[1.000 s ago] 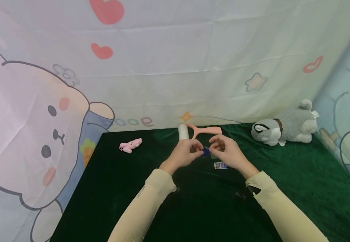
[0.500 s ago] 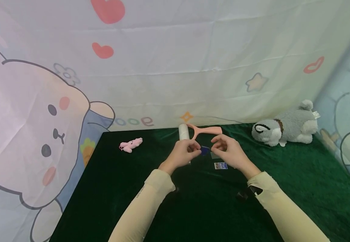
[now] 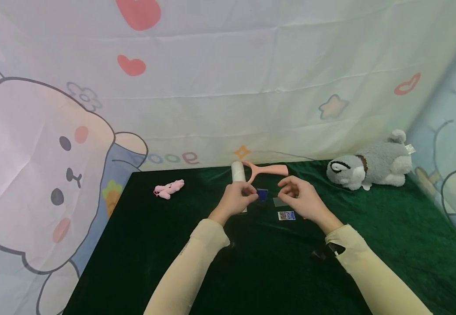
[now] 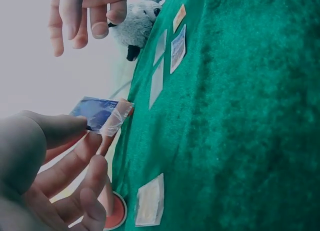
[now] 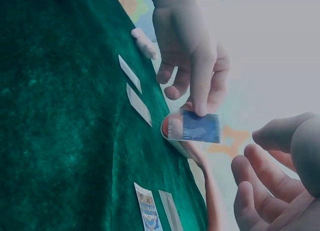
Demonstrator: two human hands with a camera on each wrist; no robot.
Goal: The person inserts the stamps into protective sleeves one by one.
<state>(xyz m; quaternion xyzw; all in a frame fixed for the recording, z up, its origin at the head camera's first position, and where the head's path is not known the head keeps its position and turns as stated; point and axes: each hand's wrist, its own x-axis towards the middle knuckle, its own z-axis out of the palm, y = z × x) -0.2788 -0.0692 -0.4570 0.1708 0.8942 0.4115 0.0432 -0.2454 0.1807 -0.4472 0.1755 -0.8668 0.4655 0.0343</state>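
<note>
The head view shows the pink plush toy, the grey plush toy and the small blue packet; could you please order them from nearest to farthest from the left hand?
1. Small blue packet: pinched in the left hand.
2. Pink plush toy: to that hand's left.
3. Grey plush toy: far right, past the right hand.

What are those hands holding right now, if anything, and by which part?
The left hand pinches a clear sleeve with a blue card inside, by one edge, at the blue part; the right hand holds nothing.
</note>
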